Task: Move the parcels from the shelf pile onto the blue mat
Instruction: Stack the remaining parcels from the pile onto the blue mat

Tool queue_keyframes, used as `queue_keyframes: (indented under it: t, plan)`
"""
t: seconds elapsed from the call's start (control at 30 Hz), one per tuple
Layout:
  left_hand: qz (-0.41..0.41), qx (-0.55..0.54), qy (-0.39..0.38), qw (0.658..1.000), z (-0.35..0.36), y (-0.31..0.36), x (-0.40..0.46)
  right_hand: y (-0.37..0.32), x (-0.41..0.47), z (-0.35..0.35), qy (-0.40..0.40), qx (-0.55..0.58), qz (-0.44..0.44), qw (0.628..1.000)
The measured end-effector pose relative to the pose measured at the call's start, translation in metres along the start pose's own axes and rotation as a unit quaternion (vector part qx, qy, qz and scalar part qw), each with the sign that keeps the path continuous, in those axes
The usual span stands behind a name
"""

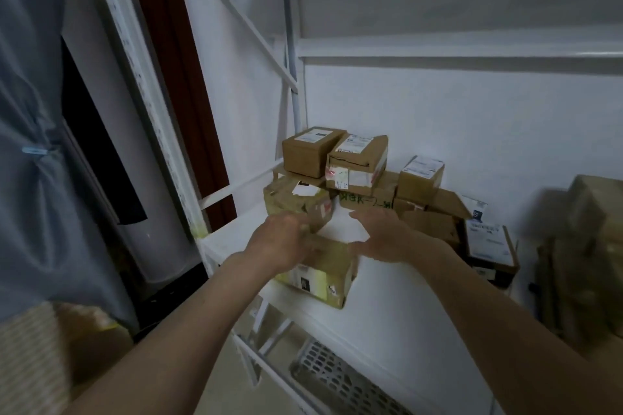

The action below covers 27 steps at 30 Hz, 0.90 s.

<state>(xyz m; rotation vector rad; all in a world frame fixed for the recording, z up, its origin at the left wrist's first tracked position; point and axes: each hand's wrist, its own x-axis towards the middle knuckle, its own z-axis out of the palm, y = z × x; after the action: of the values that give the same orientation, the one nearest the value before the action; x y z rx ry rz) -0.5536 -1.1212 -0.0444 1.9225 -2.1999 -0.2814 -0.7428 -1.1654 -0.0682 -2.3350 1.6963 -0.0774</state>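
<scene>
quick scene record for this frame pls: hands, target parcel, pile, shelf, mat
left hand: on the near parcel's left side, fingers blurred
right hand: fingers straight, at the near parcel's right side
near parcel: cardboard box at the shelf's front edge, between both hands
pile: labelled cardboard boxes stacked behind it, toward the wall
shelf: white, metal frame
blue mat: not in view

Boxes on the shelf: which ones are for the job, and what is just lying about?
For the job:
- brown cardboard parcel at the shelf's front edge, between left hand and right hand
- pile of brown cardboard parcels
- white metal shelf

Lying about:
- grey-blue curtain
- perforated metal grate
</scene>
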Motion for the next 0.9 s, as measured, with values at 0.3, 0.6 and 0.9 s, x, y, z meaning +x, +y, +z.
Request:
queue_keyframes:
  t: [0.3,0.6,0.9]
  plan:
    - [-0.021,-0.033,-0.032,0.999,0.009,-0.037,0.097,0.024,0.095,-0.007,-0.018,0.037,0.072,0.997]
    - [-0.002,-0.078,-0.059,0.995,0.031,-0.048,0.193,0.049,0.142,0.000,0.016,0.162,0.157,0.974]
    - [0.027,-0.251,-0.074,0.965,0.054,-0.056,0.294,0.061,0.203,-0.014,0.148,0.360,0.201,0.899]
